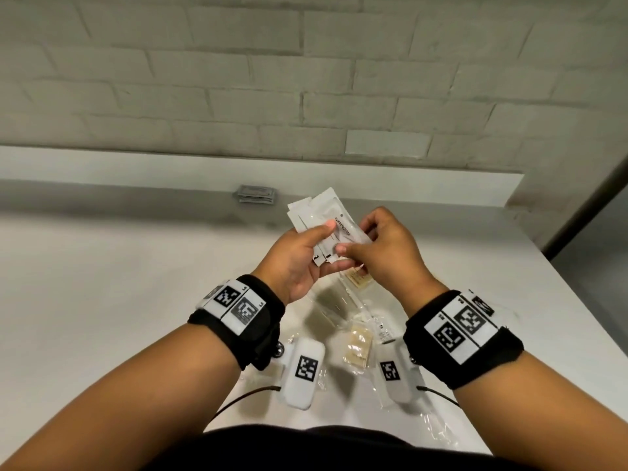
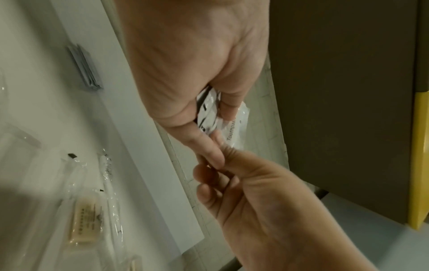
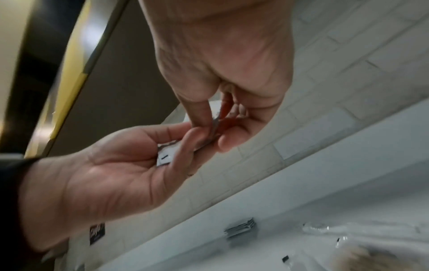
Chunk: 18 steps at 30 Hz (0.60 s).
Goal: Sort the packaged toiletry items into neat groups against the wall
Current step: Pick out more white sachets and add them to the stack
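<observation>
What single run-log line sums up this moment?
left hand: holds sachets | right hand: pinches sachets | grey stack: by wall | soaps: unsorted

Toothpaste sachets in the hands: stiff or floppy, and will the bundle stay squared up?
The toothpaste sachets look thin, flat and light, so probably bendy. They already fan out above the left hand, so they likely slide on each other. The right hand pinches their lower end, which suggests one hand alone lets them splay.

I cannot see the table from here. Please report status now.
Left hand and right hand both hold white toothpaste packets. Grey sachet stack at wall. Clear-wrapped items unsorted. Nothing blocking.
</observation>
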Motion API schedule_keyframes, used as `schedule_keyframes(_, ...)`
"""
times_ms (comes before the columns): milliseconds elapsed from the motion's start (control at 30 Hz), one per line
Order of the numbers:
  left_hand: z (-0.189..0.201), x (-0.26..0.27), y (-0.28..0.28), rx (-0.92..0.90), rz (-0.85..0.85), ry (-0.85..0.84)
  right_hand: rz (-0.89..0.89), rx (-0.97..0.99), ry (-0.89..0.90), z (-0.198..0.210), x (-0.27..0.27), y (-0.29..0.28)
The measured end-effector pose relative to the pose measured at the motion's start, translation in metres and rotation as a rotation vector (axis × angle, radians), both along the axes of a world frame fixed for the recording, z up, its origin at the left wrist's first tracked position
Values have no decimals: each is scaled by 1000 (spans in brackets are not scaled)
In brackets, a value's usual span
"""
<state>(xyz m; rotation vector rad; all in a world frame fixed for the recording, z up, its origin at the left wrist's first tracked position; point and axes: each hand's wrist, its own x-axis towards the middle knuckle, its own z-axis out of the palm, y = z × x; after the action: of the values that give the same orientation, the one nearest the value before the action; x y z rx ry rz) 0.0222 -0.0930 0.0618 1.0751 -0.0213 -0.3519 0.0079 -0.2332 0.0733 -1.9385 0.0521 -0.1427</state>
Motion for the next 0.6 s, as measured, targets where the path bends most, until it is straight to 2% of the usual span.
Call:
schedule_keyframes(67,1,1,3,6,46,19,37,108,61,0,0,-5)
schedule_keyframes(133,2,1,4,16,69,22,74,129,75,2,0,-11)
schedule_keyframes(333,6,1,4,88,106,10,226,-44,125,16,8,-31)
schedule_keyframes(433,7,3,4,102,165,11,248,-65,116,26,12,-45)
schedule_keyframes(600,4,3,11,139,145,14,185,138,-14,54,22,-70)
